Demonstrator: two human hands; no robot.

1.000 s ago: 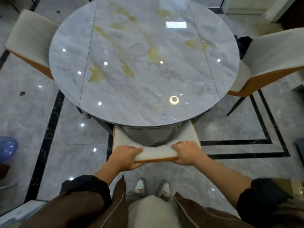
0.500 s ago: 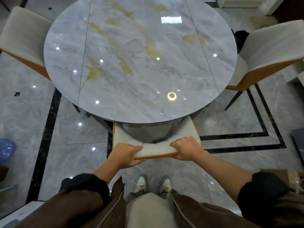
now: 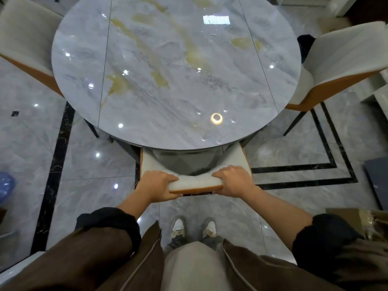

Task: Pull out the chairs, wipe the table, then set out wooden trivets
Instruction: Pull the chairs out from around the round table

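Right, round marble-look table (image 3: 178,80) fills the top of the view, glossy, w/ yellowish streaks running from approx 12 to 8 o'clock and a ring-shaped light reflection (image 3: 216,118) near its 5 o'clock edge. Near chair (image 3: 195,182) sits at the table's 6 o'clock, pushed in, its pale seat mostly under the tabletop, w/ only the padded backrest top and its orange-brown rear edge showing. Both hands are on that backrest. Left hand (image 3: 155,186) grips the end at 9 o'clock, fingers curled over the padding, thumb underneath vs the orange edge. Right hand (image 3: 233,181) grips the end at 3 o'clock, fingers wrapped over the top; its thumb is hidden, so can't tell how it lies. A bare stretch of backrest shows between the 2 hands. Forearms are bare, dark sleeves (image 3: 109,223) pushed up. Left chair (image 3: 23,43) stands at the table's 10 o'clock, partly under the rim. Right chair (image 3: 340,66) stands at 3 o'clock, same pale pad and orange shell, seat close to the table edge. Floor (image 3: 88,169) is shiny grey tile w/ black border lines. Shoes (image 3: 178,226) stand at 6 o'clock, just behind the near chair. A blue thing (image 3: 6,185) sits at the frame's 9 o'clock edge, blurred. A box (image 3: 348,217) shows at 4 o'clock.
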